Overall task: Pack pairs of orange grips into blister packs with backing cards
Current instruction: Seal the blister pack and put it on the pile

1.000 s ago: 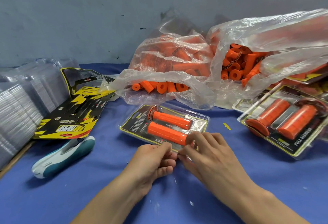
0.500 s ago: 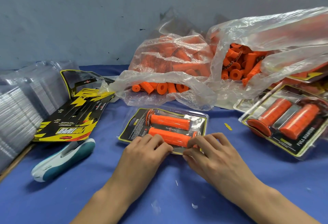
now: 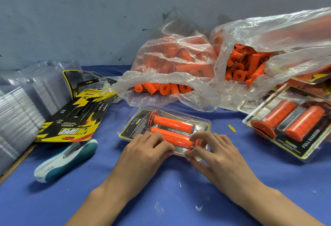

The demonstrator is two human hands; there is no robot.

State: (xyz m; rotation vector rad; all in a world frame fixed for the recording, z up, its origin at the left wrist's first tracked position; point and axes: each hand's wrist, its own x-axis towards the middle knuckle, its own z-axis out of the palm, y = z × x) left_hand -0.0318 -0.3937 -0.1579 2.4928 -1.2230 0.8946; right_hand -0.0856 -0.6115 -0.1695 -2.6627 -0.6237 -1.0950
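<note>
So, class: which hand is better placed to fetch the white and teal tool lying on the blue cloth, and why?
Probably the left hand: the white and teal plastic tool lies on its side of the clear blister pack; the right hand would have to cross over.

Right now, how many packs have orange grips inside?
2 in plain sight: one pack front and centre, a second pack far right. More may hide under the bag behind it.

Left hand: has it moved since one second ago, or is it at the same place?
Yes. The left hand has moved forward, away from the person, onto the blister pack. The teal tool beside it kept its place.
</note>
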